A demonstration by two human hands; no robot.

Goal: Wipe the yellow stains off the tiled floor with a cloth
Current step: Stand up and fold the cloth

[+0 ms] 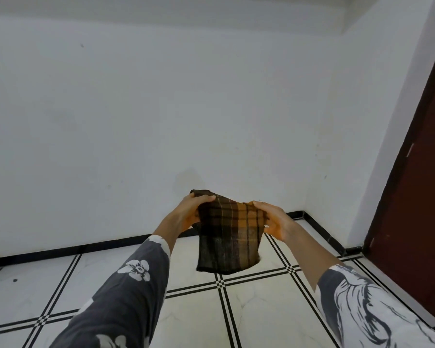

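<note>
While hanging, cloth (227, 237), 2 hands' grip

Plain white walls (161, 109) meeting in a corner, black skirting (60, 252) along the base. White floor tiles (261, 317) with black double-line borders. Dark red-brown door (422, 197) at right.

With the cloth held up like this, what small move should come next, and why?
Probably lower the cloth toward the tiled floor. The left hand and right hand each pinch a top corner, and the cloth hangs in the air, touching no tile. No yellow stain shows on the visible tiles, so looking down first may help.
</note>
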